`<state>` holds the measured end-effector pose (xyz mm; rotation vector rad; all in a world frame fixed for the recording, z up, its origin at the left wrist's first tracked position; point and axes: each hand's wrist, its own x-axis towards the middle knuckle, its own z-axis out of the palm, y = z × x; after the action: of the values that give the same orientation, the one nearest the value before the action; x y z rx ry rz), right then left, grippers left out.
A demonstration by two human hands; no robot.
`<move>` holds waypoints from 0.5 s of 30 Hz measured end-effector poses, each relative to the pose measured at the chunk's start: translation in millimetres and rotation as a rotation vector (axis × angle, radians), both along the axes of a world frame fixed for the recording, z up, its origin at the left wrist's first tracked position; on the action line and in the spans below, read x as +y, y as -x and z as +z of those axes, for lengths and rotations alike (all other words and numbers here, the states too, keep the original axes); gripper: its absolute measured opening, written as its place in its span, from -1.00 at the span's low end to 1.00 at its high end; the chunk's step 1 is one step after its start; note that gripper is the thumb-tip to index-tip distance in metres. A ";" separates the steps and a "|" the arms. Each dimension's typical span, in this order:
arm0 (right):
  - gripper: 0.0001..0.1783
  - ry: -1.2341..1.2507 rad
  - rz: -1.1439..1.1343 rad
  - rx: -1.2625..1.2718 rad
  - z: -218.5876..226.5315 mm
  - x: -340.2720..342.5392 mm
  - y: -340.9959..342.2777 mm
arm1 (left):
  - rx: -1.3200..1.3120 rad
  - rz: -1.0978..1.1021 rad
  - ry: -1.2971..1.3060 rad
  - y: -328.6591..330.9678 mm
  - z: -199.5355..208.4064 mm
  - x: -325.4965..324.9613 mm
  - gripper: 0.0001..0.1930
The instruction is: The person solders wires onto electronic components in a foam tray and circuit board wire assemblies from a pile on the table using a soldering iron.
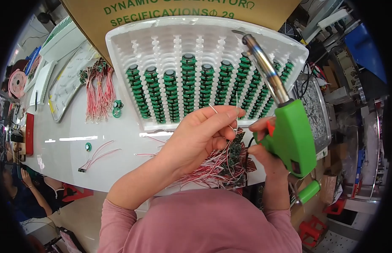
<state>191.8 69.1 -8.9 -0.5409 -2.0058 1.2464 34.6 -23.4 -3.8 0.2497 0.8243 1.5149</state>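
My left hand (200,133) is closed in a pinch on a thin pale wire (237,100) over the middle of the table. My right hand (269,158) is wrapped round the handle of a green soldering gun (294,130) with a red trigger. Its metal barrel and tip point up and to the left, above the right side of a white foam tray (204,30). Stacks of round green-rimmed parts (188,86) fill the tray's slots. Beneath my hands lies a heap of red and white wires (206,168) with small circuit boards (236,156), partly hidden by my left hand.
Left of the tray lie a wire bundle (99,99), loose round parts (116,112) and a small board with wires (82,170). A cardboard box (162,9) stands behind the tray. At right is a metal pan (318,111). Another person's arm (37,194) shows at far left.
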 end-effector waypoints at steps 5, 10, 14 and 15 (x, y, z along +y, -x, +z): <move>-0.58 -0.280 -0.051 -0.189 -2.2 -1.3 -4.1 | -0.127 -0.002 -0.058 -14.5 2.2 -1.4 -0.80; -0.66 0.124 0.006 -0.028 0.0 -13.1 -2.8 | -0.128 0.061 -0.144 -21.5 3.6 -12.0 -0.78; -0.48 0.100 0.030 -0.018 -0.4 -16.0 -7.4 | -0.049 0.026 -0.186 -27.6 5.1 -21.9 -0.74; -0.49 0.131 0.009 -0.002 -0.2 -18.1 -6.6 | -0.044 0.030 -0.192 -27.9 2.4 -22.9 -0.74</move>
<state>198.4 51.0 -9.1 -0.5965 -1.9394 1.3908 62.4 -46.3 -1.4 0.3453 0.6505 1.6237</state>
